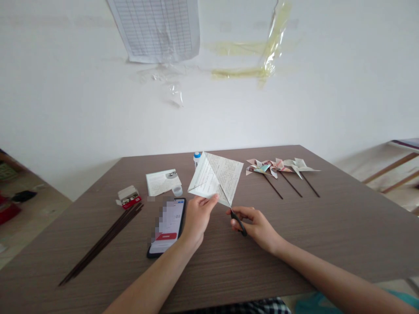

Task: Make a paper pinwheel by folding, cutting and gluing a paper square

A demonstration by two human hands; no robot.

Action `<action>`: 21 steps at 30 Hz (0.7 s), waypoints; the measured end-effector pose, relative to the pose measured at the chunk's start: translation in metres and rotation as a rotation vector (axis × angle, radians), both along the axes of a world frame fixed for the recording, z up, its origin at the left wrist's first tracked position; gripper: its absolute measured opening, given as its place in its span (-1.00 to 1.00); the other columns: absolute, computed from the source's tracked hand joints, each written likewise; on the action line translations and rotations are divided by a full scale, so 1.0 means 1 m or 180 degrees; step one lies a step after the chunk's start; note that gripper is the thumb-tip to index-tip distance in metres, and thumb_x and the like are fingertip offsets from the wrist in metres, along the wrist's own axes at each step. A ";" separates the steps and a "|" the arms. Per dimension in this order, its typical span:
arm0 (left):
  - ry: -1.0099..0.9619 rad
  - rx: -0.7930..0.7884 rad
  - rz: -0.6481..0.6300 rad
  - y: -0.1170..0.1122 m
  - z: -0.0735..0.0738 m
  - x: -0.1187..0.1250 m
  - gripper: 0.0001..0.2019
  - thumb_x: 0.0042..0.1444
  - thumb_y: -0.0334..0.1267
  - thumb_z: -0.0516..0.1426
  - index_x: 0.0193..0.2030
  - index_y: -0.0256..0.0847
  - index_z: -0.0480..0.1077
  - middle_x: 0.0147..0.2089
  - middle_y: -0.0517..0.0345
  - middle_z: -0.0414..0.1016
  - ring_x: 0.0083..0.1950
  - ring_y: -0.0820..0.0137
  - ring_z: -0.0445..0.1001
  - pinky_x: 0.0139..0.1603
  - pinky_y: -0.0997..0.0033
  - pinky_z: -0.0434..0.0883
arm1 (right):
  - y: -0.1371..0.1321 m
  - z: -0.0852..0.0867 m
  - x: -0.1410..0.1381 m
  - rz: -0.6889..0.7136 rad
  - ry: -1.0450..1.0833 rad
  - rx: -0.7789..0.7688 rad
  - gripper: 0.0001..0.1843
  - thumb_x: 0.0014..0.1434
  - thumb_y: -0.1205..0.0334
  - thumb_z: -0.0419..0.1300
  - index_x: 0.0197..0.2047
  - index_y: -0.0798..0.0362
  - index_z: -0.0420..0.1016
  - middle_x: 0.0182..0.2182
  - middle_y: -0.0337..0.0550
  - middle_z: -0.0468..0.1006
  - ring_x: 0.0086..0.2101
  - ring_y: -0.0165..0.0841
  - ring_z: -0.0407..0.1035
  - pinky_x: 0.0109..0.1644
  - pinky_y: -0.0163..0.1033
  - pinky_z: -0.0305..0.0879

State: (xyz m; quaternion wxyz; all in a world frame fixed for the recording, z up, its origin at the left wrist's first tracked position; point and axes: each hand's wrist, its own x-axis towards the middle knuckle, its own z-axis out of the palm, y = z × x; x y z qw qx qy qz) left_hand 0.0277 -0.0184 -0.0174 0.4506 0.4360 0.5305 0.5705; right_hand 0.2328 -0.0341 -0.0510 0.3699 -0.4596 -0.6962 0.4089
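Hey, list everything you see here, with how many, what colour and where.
folded paper square: 1, white with printed text, held above the table
scissors: 1, black handles, at the paper's lower corner
phone: 1, black, screen lit, on the table
skewers: one bundle, dark brown, left on the table
pinwheels: 3, multicoloured, on dark sticks, far right
small bottle: 1, white, blue cap, behind the paper
small box: 1, red and white, left
table: 1, brown
grid sheet: 1, white, on the wall
left hand: holds the paper
right hand: holds the scissors
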 end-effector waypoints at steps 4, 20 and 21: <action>-0.0049 0.0029 -0.0022 -0.001 0.000 0.000 -0.81 0.09 -0.17 0.50 -0.45 -0.14 0.68 -0.27 -0.04 0.85 0.04 -0.02 0.83 0.14 0.15 0.68 | 0.000 0.001 0.001 -0.0009 -0.0001 -0.0073 -0.54 0.28 -0.16 0.43 -0.01 0.01 0.92 -0.40 -0.04 0.71 -0.25 -0.02 0.58 0.05 0.03 0.59; 0.0080 0.0035 -0.0015 -0.001 -0.001 -0.001 -0.84 0.10 -0.14 0.46 -0.41 -0.13 0.70 -0.24 -0.04 0.87 0.01 -0.02 0.84 0.10 0.13 0.69 | -0.001 0.004 0.000 0.0070 0.0016 -0.0075 -0.51 0.29 -0.16 0.43 0.01 0.08 0.89 -0.41 -0.08 0.70 -0.28 -0.06 0.59 0.17 0.07 0.54; 0.0076 0.0037 -0.0013 -0.001 -0.001 -0.001 -0.85 0.10 -0.14 0.46 -0.40 -0.13 0.71 -0.23 -0.04 0.87 0.01 -0.01 0.84 0.11 0.13 0.69 | 0.000 0.004 0.000 0.0079 0.0017 -0.0069 -0.50 0.28 -0.17 0.43 0.00 0.08 0.89 -0.41 -0.09 0.69 -0.28 -0.08 0.58 0.14 0.05 0.54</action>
